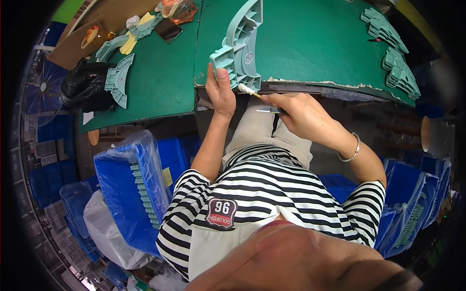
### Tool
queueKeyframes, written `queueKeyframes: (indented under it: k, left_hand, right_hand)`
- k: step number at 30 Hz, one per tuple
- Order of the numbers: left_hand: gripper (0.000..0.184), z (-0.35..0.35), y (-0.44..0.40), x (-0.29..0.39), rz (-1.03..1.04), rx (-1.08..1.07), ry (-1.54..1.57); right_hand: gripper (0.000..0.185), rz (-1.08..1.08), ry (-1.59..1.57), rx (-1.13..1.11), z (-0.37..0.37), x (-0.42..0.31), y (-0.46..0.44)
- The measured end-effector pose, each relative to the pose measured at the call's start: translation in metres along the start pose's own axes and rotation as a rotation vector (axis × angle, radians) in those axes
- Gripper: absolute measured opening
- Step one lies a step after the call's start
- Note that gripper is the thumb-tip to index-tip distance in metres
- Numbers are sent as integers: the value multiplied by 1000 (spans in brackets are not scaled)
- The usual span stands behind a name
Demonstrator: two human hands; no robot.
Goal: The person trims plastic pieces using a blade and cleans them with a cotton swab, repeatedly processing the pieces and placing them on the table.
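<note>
My left hand point(222, 92) is closed around the lower end of a curved, ribbed, light teal plastic part point(245, 48), holding it upright over the table's front edge. In my closed right hand point(306, 116) is a thin stick with a white, cotton-like tip point(246, 89), which meets or nearly meets the part's lower edge. A small knife point(266, 110) with a bare blade also juts from that hand, below the stick. My right fingers partly hide both handles.
The green table point(165, 72) has a worn front edge. Stacked teal parts point(400, 72) lie at right. At left are a phone point(168, 31), a black bag point(87, 85) and another teal part point(119, 81). Blue bins point(127, 194) with plastic liners flank me.
</note>
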State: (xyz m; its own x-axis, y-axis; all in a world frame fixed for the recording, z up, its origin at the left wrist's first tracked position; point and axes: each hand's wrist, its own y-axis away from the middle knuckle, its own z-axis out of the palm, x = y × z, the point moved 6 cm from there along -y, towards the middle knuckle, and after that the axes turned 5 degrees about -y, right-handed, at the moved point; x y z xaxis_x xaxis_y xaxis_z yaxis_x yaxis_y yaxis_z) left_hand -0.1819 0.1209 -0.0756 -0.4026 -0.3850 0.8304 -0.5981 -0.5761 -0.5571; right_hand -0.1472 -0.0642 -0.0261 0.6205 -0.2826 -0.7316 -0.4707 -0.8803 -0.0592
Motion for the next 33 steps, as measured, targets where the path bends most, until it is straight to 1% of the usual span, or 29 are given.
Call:
queueKeyframes:
  k: [1,2,4,6,7,10,11,13,14,16,18,21,24,27,28,30,31,33]
  left_hand:
    - [40,-1,0,-3,-16,19,45]
    - [40,-2,-1,-6,-32,39,91]
    - [41,-5,-4,-16,-146,71,257]
    - [42,-4,-5,-21,-254,101,414]
    - [53,-5,-4,-25,-277,67,400]
    - [53,-4,-6,-25,-332,86,408]
    - [52,-5,-7,-27,-390,93,473]
    - [52,-7,-9,-33,-500,112,602]
    - [51,-11,-10,-35,-520,128,618]
    - [50,-17,-9,-38,-565,157,646]
    - [49,-20,-9,-37,-574,151,667]
    - [51,-21,-11,-37,-582,159,700]
    - [54,-28,-12,-39,-596,179,745]
    - [55,-43,-10,-46,-620,159,783]
    - [56,-48,-10,-47,-625,150,777]
    - [57,-62,-8,-56,-594,119,764]
    - [57,-67,-10,-55,-593,131,754]
    - [58,-76,-12,-53,-593,150,737]
  right_hand:
    - [45,2,2,-2,3,1,0]
    - [46,-20,-61,30,3,3,1]
    - [47,-68,-186,85,6,8,3]
    - [46,-50,-212,103,11,10,5]
    - [46,-41,-228,112,12,11,5]
    - [46,93,-289,-7,11,19,6]
    - [41,133,-309,-58,4,17,7]
    - [36,51,-448,33,-11,10,15]
    - [33,8,-518,76,-19,8,19]
    - [28,160,-713,202,-37,28,31]
    - [19,297,-815,365,-47,53,34]
    - [12,294,-273,521,-50,122,25]
    - [15,392,173,568,-44,158,16]
    - [18,287,418,650,-45,178,4]
    - [17,293,525,628,-45,183,-1]
    - [20,318,635,496,-39,193,-9]
    - [24,310,611,453,-36,198,-10]
    - [26,308,599,445,-35,201,-12]
